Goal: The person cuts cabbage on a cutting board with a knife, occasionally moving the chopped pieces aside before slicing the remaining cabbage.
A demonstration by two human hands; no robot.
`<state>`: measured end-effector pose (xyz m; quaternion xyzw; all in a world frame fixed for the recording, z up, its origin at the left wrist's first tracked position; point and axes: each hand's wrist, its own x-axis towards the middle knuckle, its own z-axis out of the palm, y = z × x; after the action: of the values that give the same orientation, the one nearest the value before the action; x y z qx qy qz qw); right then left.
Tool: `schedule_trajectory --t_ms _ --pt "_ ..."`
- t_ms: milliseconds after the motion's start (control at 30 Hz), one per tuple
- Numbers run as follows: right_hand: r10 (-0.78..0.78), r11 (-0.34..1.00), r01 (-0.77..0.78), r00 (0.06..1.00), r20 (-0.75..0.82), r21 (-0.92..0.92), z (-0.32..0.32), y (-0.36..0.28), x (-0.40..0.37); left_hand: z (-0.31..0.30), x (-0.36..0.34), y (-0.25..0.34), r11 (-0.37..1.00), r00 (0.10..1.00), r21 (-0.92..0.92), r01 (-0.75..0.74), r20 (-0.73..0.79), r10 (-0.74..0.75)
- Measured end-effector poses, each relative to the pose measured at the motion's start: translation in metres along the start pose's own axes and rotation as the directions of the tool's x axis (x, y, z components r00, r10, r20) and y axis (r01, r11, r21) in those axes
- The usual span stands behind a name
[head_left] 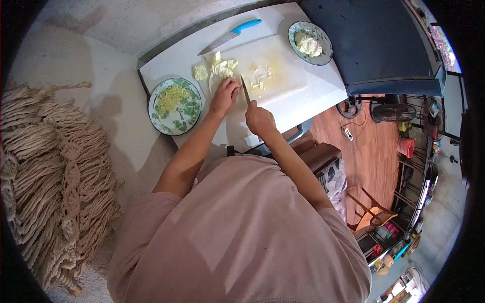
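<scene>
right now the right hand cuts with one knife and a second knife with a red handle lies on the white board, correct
Not quite: the second knife lying on the white board has a blue handle, not red, as the head view shows. The rest holds: the right hand cuts with the cutting knife.

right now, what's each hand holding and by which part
The right hand holds a knife by its handle, blade on the cutting board. The left hand rests on cabbage pieces.
</scene>
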<state>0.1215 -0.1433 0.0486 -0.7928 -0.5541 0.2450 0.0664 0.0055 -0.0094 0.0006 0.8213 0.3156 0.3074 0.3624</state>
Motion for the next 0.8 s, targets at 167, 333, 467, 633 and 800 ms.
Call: schedule_trajectory --t_ms 167,333,467,633,800 --pt "0.005 0.998 -0.006 1.000 -0.019 -0.063 0.009 0.000 0.014 0.002 0.004 -0.001 1.000 1.000 -0.002 -0.015 -0.016 0.015" --pt "0.063 0.997 -0.066 0.997 -0.051 -0.047 0.001 0.006 0.027 0.001 0.003 -0.007 0.999 0.999 -0.024 -0.046 -0.026 0.045" --pt "0.076 0.997 -0.074 0.994 -0.078 0.033 -0.005 0.010 0.013 0.001 0.002 -0.004 0.999 1.000 -0.049 -0.018 -0.009 0.018" --pt "0.059 0.995 -0.058 0.998 -0.007 0.078 -0.008 -0.002 -0.004 -0.001 0.001 -0.001 0.999 0.999 -0.006 -0.039 -0.032 0.039" --pt "0.009 0.997 -0.007 0.999 -0.032 0.074 -0.007 -0.001 -0.005 0.002 0.001 -0.006 0.999 0.999 -0.012 -0.032 -0.013 0.031"
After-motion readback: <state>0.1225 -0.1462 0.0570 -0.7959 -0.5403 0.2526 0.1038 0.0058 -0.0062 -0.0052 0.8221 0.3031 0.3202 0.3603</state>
